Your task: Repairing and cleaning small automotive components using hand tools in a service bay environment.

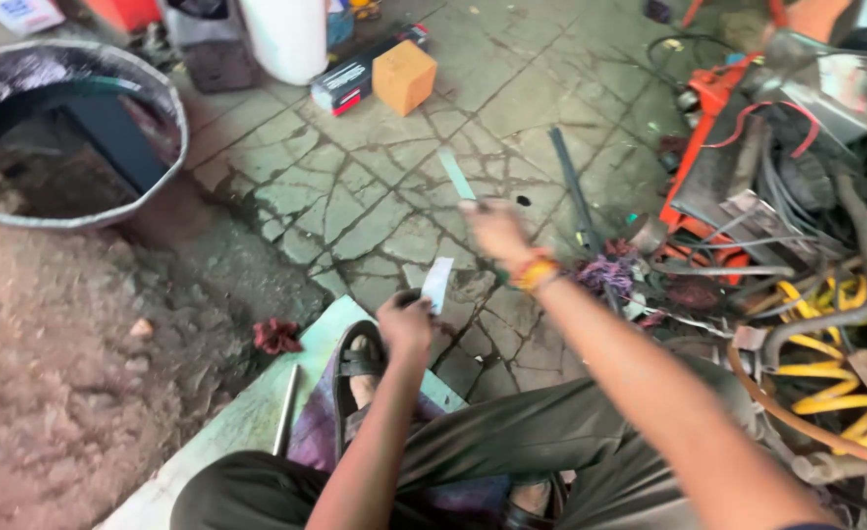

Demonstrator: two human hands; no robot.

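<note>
Left hand (406,324) pinches a matt white paper strip (437,283). Cracked, rough stone floor (355,196) — dull metal basin (159,98) at its left edge.

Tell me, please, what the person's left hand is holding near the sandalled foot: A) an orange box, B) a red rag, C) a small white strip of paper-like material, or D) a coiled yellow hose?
C: the left hand pinches a small white strip, while the coiled yellow hose, orange box and red rag lie apart from it.

Single head view, steep downward tilt, close over own knees (seated low), facing cracked paved floor (375,196).
</note>
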